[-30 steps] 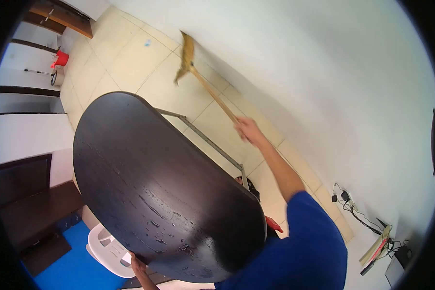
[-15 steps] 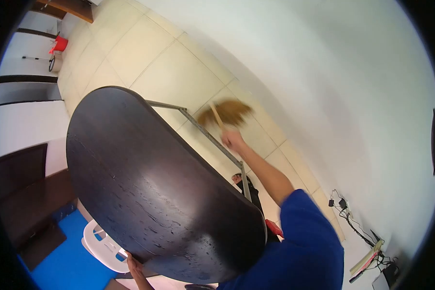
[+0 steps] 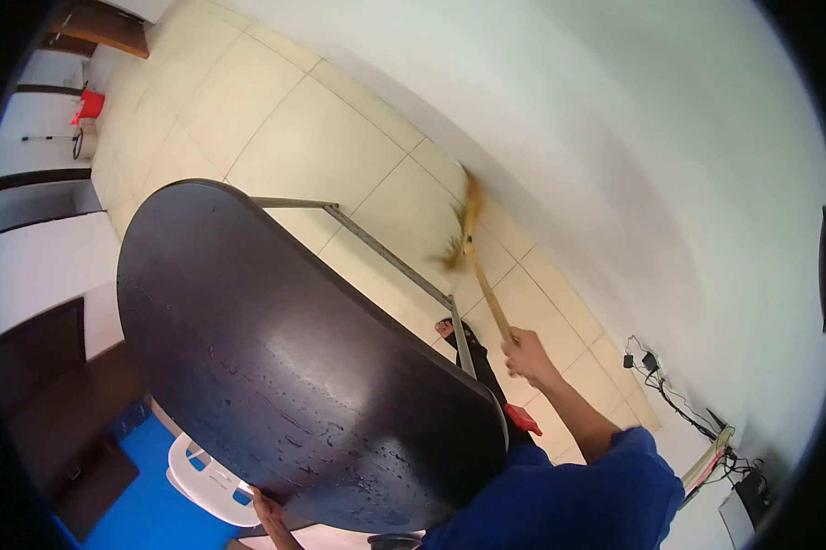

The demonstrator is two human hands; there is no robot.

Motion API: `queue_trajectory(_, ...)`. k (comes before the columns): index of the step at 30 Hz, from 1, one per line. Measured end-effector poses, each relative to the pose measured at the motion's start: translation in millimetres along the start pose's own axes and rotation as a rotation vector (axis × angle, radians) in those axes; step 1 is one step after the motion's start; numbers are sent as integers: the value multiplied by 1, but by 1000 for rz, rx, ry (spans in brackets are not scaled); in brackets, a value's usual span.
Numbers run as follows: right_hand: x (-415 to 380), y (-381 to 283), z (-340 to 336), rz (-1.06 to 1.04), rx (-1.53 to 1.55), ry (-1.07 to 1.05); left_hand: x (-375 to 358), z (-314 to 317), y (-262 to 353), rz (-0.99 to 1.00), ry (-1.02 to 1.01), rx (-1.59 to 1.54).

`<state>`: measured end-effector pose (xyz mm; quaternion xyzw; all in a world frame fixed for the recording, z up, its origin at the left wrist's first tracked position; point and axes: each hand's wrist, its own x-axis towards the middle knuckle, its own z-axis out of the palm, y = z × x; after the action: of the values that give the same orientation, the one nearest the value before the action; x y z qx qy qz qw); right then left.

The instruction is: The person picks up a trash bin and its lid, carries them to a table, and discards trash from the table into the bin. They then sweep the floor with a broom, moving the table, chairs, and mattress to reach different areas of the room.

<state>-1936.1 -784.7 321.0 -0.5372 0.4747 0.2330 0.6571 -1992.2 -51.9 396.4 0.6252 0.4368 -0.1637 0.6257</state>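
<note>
My right hand [image 3: 528,357] is closed around the light wooden handle of a broom [image 3: 492,293]. The broom's brown bristles [image 3: 471,202] are on the tiled floor beside the wall, partly blurred. A dark tabletop [image 3: 285,348] with rounded ends and water drops fills the middle of the view. At its lower left edge is my left hand [image 3: 268,511], fingers curled at the rim and partly hidden. The white plastic chair [image 3: 207,481] stands right beside that hand.
Metal table legs [image 3: 390,257] stick out on the right, near a foot [image 3: 445,328]. Cables and plugs [image 3: 651,367] are along the wall [image 3: 633,165]. A red bucket [image 3: 90,104] stands far left, and a blue floor covering [image 3: 147,495] lies lower left.
My right hand has drawn back toward my body with the broom. The bristles have swung round toward the wall. My left hand stays at the table's edge as the view shifts slightly.
</note>
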Motion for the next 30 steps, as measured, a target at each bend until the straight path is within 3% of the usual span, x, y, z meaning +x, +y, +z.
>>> queue_trajectory(3,90,-4,53,-40,129,-42,4,-5,-6,47,48,34)
queue_trajectory(4,151,-2,84,-122,33,-31,0,0,-4,62,77,55)
queue_trajectory(5,191,-28,117,-271,58,-120,2,-3,-2,41,56,18)
queue_trajectory(7,291,-76,176,-281,130,-265,4,-9,-5,-11,12,-61)
queue_trajectory(8,325,-101,185,-271,378,-468,3,-5,-10,-23,-32,-80)
queue_trajectory(9,328,-132,187,-267,410,-531,8,1,-9,-29,-83,-95)
queue_trajectory(11,309,-176,190,-360,308,-511,-2,-8,2,-25,-89,-63)
queue_trajectory(14,241,-162,145,-967,-427,-88,9,-8,-1,14,-41,-24)
queue_trajectory(15,222,-132,123,-1114,-427,63,10,-8,-2,10,-39,-32)
queue_trajectory(17,144,-95,71,-736,-455,63,7,-7,-4,0,-26,-45)
queue_trajectory(19,94,-46,40,-559,-425,127,6,3,-6,46,17,-7)
queue_trajectory(21,89,8,46,-587,-418,275,2,7,-1,67,-20,-8)
queue_trajectory(23,110,-10,68,-246,-73,101,8,-5,-4,94,17,9)
queue_trajectory(25,229,-4,103,-211,139,-122,7,-4,-7,96,9,-12)
queue_trajectory(26,271,-26,124,-298,145,-205,5,6,-1,85,-16,-38)
queue_trajectory(28,288,-108,152,-267,291,-266,-2,21,6,81,-28,-47)
queue_trajectory(30,253,-173,171,-448,234,-323,-7,29,12,104,-5,-28)
